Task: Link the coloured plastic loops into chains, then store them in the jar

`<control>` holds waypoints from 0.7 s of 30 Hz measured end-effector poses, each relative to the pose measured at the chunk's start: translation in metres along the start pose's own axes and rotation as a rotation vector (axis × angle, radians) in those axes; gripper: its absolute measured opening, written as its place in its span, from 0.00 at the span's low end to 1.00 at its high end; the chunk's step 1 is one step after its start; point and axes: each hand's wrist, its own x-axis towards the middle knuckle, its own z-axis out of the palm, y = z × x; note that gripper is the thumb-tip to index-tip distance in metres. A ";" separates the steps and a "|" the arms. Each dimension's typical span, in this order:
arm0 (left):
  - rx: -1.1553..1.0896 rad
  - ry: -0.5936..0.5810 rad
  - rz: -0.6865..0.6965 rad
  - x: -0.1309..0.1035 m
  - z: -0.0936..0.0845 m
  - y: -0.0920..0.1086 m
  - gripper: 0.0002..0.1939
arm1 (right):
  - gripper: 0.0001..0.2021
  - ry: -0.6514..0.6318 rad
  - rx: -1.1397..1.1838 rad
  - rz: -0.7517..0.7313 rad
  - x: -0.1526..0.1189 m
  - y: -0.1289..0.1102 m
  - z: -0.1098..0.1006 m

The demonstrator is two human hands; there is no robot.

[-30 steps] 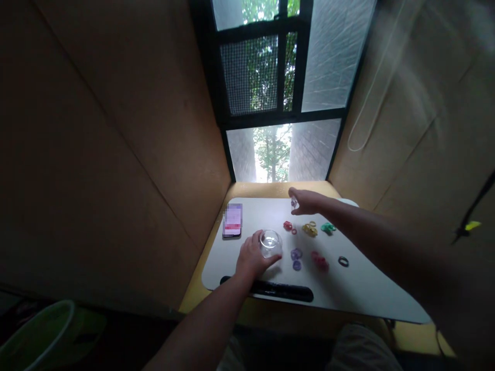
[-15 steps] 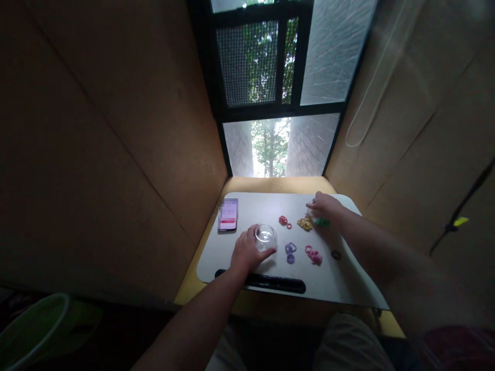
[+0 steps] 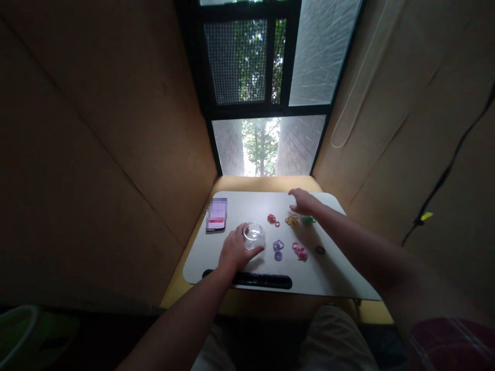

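My left hand point(image 3: 235, 250) is wrapped around the side of a clear round jar point(image 3: 254, 238), which stands on the white tabletop. Above the far right part of that top is my right hand point(image 3: 304, 202), fingers and thumb apart, with nothing visible between them. Just below it lie yellow hair ties point(image 3: 292, 220) and a green bunch of ties point(image 3: 308, 220). Red ties point(image 3: 272, 219) are in a small heap right of the jar. Nearer to me are purple ties point(image 3: 278, 250), pink ties point(image 3: 300, 251) and a single dark ring point(image 3: 320, 250).
The white lap table point(image 3: 247, 206) has a black slot strip point(image 3: 263, 280) along its near edge. A phone point(image 3: 217, 214) lies at its left. Walls flank both sides, a window point(image 3: 266, 147) is behind, and a green basket point(image 3: 38, 335) stands low on the left.
The view has turned slightly right, so everything sits further left. My right hand's thumb and fingers are more visibly spread. My left hand stays around the jar.
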 end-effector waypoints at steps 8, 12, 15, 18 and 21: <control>0.013 0.007 -0.003 -0.001 -0.001 0.002 0.43 | 0.37 -0.154 -0.110 -0.755 -0.018 -0.057 0.009; 0.020 0.007 0.004 -0.001 -0.001 0.002 0.43 | 0.32 -0.225 -0.246 -0.796 -0.020 -0.066 0.012; 0.017 0.008 0.000 -0.001 0.000 0.000 0.44 | 0.23 -0.255 -0.278 -0.756 -0.019 -0.066 0.011; 0.009 0.011 -0.004 0.000 0.001 -0.001 0.44 | 0.17 -0.265 -0.275 -0.718 -0.018 -0.063 0.010; 0.002 0.009 -0.009 0.000 0.001 -0.001 0.43 | 0.17 -0.257 -0.268 -0.695 -0.018 -0.061 0.011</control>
